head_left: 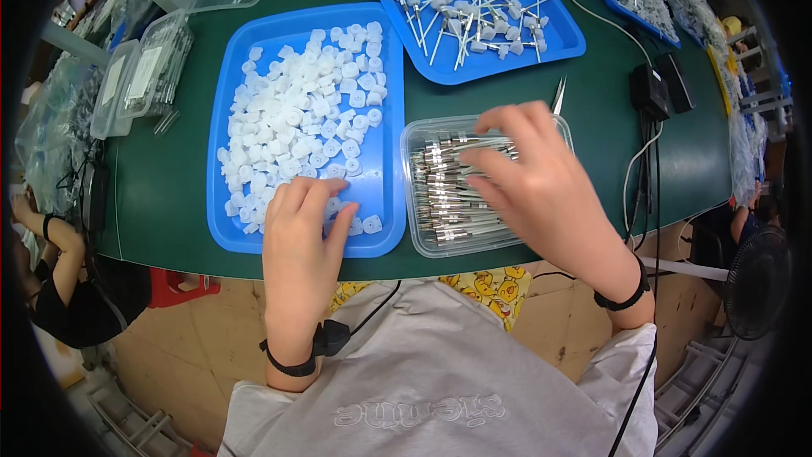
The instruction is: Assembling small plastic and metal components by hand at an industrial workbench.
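My left hand (300, 233) rests fingers-down on the near edge of a blue tray (254, 42) full of small white plastic caps (304, 118); its fingertips touch the caps, and whether it pinches one is hidden. My right hand (533, 178) hovers over a clear plastic box (423, 228) of thin metal-and-white pin parts (444, 190), fingers spread and bent down onto them. Whether it holds a pin I cannot see.
A second blue tray (558, 38) with assembled pins lies behind. Metal tweezers (559, 95) lie beyond the clear box. Clear lidded boxes (139, 72) stand at the left. Black adapters (660, 89) and cables sit at the right. Another person (59, 279) sits at the left.
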A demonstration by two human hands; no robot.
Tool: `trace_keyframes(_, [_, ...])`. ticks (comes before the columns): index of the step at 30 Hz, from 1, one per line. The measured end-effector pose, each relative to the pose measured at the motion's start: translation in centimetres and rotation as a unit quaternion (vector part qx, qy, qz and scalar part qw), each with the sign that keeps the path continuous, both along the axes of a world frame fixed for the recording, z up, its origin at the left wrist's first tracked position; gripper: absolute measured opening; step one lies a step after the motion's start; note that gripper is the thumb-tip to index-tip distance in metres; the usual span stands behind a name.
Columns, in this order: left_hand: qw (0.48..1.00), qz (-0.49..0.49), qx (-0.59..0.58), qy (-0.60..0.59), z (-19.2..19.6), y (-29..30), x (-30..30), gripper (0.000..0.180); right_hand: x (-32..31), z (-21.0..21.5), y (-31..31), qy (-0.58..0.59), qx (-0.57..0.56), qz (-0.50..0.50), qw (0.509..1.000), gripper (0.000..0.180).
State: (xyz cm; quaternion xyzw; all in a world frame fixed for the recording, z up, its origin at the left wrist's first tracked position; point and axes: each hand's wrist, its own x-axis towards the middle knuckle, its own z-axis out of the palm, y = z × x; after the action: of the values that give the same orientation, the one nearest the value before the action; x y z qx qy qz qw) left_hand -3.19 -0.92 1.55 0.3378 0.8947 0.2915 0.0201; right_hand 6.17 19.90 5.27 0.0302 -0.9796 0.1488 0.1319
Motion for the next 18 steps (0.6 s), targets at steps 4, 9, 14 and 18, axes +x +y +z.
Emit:
trace_keyframes(4, [1.0,-0.016,0.002,-0.012,0.3,-0.1,0.1,0.016,-0.2,-2.5,-0.1,-0.033,0.013,0.023,0.999,0.016])
trace_keyframes(9, [0.999,0.002,0.039,-0.007,0.2,0.0,-0.1,0.015,-0.2,-2.5,-0.2,-0.011,-0.001,0.021,1.0,0.014])
trace_keyframes(14, [0.989,0.044,0.127,-0.053,0.5,0.4,0.4,0.012,-0.2,-3.3,-0.4,-0.004,-0.073,0.012,0.997,0.013])
trace_keyframes(18, [0.959,-0.008,0.234,-0.162,0.9,0.4,1.1,0.014,0.0,-2.7,0.0,0.003,-0.031,0.01,0.999,0.015])
